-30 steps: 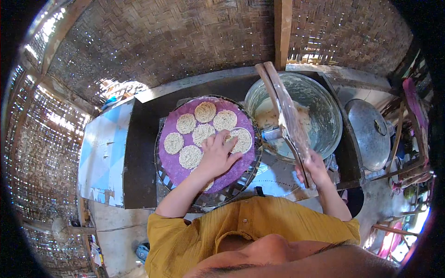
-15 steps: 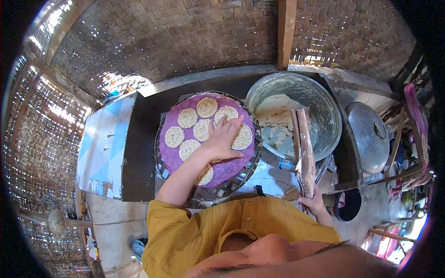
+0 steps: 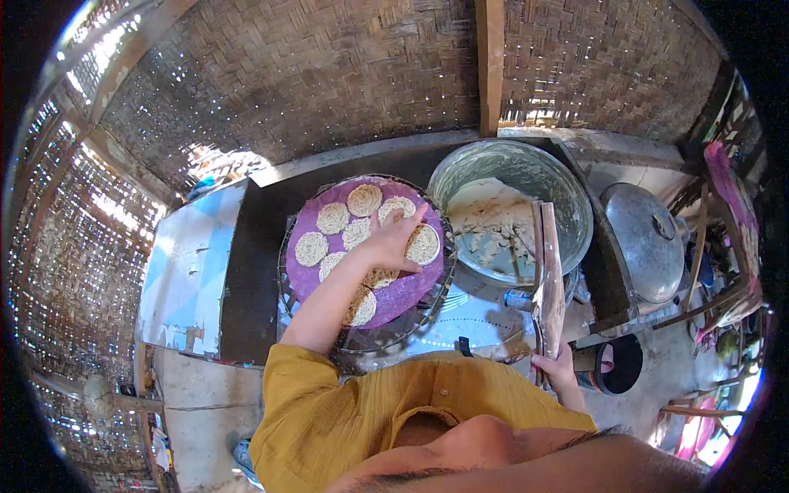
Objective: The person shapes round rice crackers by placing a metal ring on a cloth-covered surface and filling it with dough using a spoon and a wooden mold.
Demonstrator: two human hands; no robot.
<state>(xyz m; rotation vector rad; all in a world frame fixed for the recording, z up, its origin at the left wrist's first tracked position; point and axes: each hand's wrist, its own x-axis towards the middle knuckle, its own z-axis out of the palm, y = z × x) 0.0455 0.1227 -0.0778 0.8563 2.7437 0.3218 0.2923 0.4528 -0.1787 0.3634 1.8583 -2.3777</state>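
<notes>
A round woven tray covered with purple cloth lies before me. Several pale, coarse-textured round cakes are spread over it. My left hand reaches across the cloth, its thumb and a finger bracketing a thin white ring around the rightmost cake. The palm and wrist partly cover nearby cakes. My right hand, low on the right, is closed around the near end of a long, rough split piece of wood. The wood's far end overlaps the basin's near side.
A large grey basin holding pale dough stands right of the tray. A domed metal lid is farther right. To the left is a blue-and-white panel. A woven wall with a wooden post rises behind.
My left fingers have drawn in around the ring at the rightmost cake, uncovering more of it. The right hand keeps its hold on the wood. The whole view has shifted slightly.
</notes>
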